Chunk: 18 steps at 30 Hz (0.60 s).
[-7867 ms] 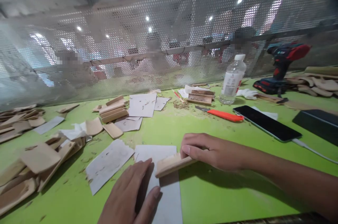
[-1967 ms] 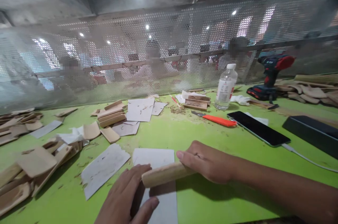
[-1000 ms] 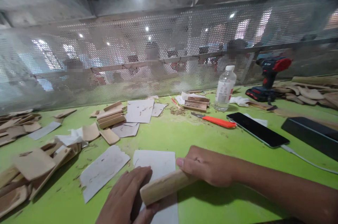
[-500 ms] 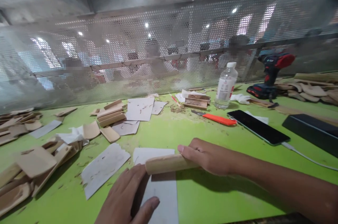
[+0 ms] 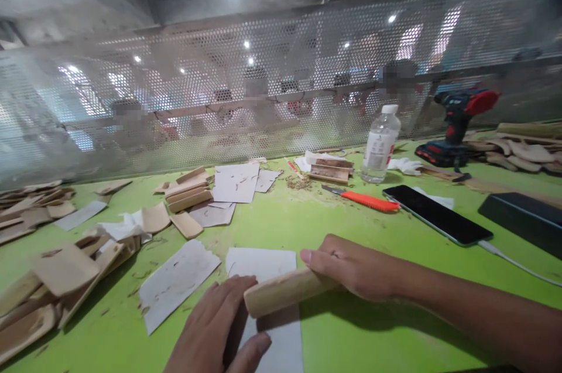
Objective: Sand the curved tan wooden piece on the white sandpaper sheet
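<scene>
Sandpaper lies flat on the green table at the near edge, pinned by the left hand, which is spread open and grips nothing. A curved bamboo piece is pressed onto the sheet by the right hand, fingers closed over its right end. Even pressure and a firmly held sheet are judged best.

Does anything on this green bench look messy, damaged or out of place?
Yes. Wood shavings lie scattered near the water bottle, the grey sheet left of the hands has a ragged torn edge, and curved wood pieces are heaped loosely at the left.
</scene>
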Tool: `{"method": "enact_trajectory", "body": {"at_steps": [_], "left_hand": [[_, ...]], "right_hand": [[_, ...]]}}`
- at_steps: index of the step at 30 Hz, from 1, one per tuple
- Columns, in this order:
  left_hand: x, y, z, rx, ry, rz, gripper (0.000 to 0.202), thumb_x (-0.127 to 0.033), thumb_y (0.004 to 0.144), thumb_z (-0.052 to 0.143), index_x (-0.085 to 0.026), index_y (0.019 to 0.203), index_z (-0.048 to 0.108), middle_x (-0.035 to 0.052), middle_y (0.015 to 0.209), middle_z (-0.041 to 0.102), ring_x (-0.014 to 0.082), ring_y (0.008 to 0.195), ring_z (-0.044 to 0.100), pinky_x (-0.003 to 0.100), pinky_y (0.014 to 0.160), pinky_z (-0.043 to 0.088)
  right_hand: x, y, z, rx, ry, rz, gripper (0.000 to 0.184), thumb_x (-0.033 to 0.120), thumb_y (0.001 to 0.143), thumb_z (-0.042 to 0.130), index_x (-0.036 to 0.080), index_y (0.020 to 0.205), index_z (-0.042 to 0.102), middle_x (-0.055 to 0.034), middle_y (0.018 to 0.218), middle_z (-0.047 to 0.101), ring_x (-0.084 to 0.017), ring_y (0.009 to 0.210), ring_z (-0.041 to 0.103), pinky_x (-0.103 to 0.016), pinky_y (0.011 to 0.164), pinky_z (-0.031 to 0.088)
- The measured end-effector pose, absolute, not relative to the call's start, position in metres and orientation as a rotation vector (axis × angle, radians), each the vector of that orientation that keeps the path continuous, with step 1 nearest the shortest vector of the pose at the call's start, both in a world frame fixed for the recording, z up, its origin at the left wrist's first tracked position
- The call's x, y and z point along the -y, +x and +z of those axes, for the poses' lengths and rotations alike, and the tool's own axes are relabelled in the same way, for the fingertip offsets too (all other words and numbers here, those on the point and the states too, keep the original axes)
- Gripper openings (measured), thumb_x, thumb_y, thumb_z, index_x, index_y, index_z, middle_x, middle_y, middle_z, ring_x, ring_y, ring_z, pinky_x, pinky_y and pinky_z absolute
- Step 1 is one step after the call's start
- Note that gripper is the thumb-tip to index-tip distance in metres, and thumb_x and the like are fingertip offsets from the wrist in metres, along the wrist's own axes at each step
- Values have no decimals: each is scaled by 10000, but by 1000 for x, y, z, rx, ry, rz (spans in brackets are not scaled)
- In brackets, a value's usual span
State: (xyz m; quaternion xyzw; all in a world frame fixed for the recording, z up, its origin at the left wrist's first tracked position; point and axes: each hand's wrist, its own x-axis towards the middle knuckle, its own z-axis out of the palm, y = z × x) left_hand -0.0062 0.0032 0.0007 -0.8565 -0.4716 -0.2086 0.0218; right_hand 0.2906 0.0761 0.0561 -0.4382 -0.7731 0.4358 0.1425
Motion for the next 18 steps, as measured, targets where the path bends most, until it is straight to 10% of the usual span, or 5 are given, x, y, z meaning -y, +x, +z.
{"method": "enact_trajectory", "body": {"at_steps": [18], "left_hand": [[-2,-4,-1,1456,-2598,-761,539,-487,961,633,-317,1450,481,49,1401,666,302,1216,682,400,995,599]], "right_hand": [[-74,293,58,2210,-1372,1220,587,704,968,404,210,653,369,36,647,320,-109,553,291,-282,500,203]]}}
